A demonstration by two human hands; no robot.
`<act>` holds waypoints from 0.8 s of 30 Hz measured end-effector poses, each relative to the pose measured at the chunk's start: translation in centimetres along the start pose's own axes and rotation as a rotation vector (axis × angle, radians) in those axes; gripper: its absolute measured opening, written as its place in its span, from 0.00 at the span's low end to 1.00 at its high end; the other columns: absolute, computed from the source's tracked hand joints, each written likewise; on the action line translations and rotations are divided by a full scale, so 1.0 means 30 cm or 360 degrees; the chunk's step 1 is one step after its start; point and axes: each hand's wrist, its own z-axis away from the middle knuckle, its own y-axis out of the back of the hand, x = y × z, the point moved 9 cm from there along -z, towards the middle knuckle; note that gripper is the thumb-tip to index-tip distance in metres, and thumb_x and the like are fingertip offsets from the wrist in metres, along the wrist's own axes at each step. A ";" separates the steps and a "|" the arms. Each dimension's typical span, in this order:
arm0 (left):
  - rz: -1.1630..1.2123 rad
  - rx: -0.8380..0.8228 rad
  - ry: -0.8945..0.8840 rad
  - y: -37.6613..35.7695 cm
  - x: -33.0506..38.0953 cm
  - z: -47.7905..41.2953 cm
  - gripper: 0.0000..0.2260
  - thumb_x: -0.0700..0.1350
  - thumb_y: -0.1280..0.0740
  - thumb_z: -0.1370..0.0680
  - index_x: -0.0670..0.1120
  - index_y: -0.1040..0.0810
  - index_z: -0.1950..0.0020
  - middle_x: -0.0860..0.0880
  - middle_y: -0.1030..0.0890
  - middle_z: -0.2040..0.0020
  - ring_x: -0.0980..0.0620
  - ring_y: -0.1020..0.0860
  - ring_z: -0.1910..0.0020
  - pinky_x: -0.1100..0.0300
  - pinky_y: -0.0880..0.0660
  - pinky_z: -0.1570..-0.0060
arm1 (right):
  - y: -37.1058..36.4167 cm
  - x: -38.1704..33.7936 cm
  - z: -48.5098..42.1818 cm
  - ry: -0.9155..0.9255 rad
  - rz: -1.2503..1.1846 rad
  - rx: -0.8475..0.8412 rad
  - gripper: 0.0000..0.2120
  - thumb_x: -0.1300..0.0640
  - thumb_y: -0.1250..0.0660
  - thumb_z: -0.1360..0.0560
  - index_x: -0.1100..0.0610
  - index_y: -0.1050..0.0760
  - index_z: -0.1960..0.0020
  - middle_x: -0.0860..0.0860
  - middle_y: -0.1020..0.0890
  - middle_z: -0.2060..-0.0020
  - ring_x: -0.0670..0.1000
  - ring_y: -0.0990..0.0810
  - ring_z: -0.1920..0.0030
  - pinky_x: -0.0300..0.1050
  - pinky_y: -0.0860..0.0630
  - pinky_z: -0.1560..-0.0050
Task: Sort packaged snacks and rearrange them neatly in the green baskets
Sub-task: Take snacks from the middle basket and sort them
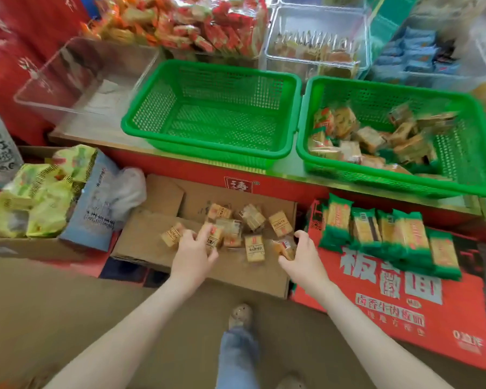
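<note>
Two green baskets stand side by side on a shelf. The left basket (pixel 152 108) holds nothing; the right basket (pixel 466 153) holds several mixed snack packs (pixel 371 138). Below them, several small tan snack packets (pixel 280 223) lie scattered on a brown cardboard box (pixel 152 237). My left hand (pixel 194 254) reaches onto this pile, fingers curled around a packet (pixel 213 237). My right hand (pixel 303 256) grips another packet (pixel 285 248) at the pile's right edge.
Several green-wrapped biscuit packs (pixel 387 234) lie on a red carton (pixel 404 304) to the right. Yellow-green bags (pixel 40 197) fill a box at left. Clear bins (pixel 82 77) and red snack piles (pixel 208 26) stand behind the baskets. My shoe (pixel 240 315) is on the floor.
</note>
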 end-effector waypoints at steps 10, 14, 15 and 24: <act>-0.0207 -0.0364 0.0055 -0.180 -0.278 -0.282 0.28 0.50 0.38 0.20 0.50 0.45 0.22 0.40 0.34 0.38 0.39 0.32 0.37 0.49 0.25 0.46 | -0.286 0.051 -0.235 -0.0463 0.0246 0.0145 0.33 0.52 0.32 0.24 0.61 0.45 0.28 0.62 0.35 0.33 0.63 0.33 0.35 0.57 0.29 0.41; -0.0326 -0.0283 -0.0027 -0.229 -0.297 -0.327 0.26 0.51 0.41 0.19 0.47 0.41 0.23 0.38 0.31 0.40 0.38 0.30 0.41 0.49 0.28 0.47 | -0.314 0.055 -0.252 -0.0405 0.0343 0.0106 0.34 0.50 0.34 0.23 0.61 0.47 0.26 0.61 0.37 0.31 0.63 0.36 0.33 0.57 0.31 0.40; -0.0359 -0.0234 -0.0074 -0.227 -0.294 -0.338 0.25 0.51 0.40 0.19 0.46 0.39 0.23 0.38 0.30 0.41 0.38 0.30 0.43 0.49 0.29 0.47 | -0.314 0.056 -0.255 -0.0392 0.0343 0.0099 0.34 0.49 0.34 0.23 0.62 0.47 0.26 0.61 0.37 0.31 0.63 0.36 0.33 0.57 0.31 0.40; -0.0204 -0.0123 -0.0321 -0.159 -0.139 -0.317 0.27 0.52 0.38 0.19 0.42 0.38 0.24 0.34 0.41 0.24 0.36 0.42 0.25 0.42 0.48 0.27 | -0.277 -0.117 -0.230 -0.0146 0.0849 0.0224 0.30 0.43 0.46 0.19 0.56 0.48 0.23 0.58 0.44 0.24 0.59 0.43 0.27 0.56 0.42 0.30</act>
